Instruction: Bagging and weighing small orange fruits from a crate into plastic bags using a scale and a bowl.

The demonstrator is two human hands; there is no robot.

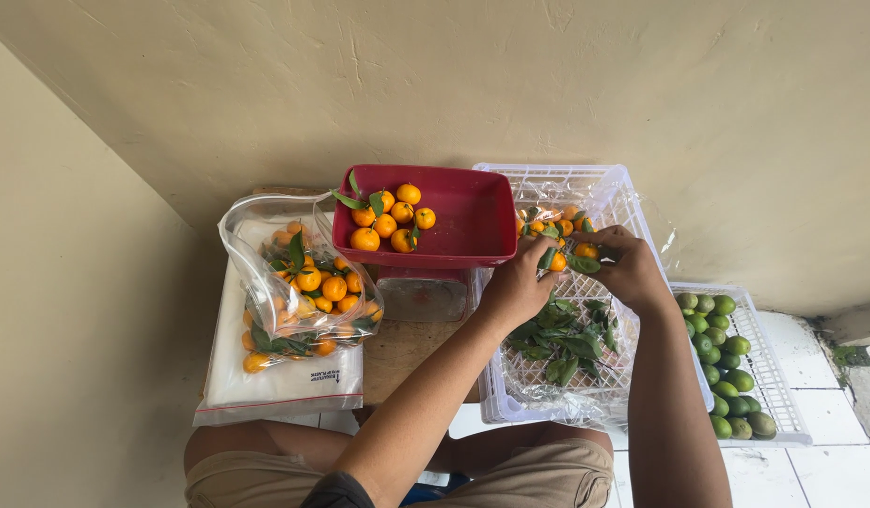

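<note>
Both my hands are over a white plastic crate [616, 193] that holds small orange citrus fruits [559, 224] at its far end and loose green leaves [559, 334] nearer me. My left hand [522, 282] pinches a small orange fruit [556, 261] with a leaf on it. My right hand [627, 266] grips another leafy orange fruit [585, 252] right beside it. The two hands almost touch. A red tray [468, 218] with several orange fruits [390, 218] sits on a scale [422, 293] to the left.
A clear plastic bag [299, 282] full of orange fruits and leaves lies on a stack of bags on a wooden stool at the left. A second white crate [769, 372] at the right holds green limes [725, 362]. A beige wall stands behind. My knees are below.
</note>
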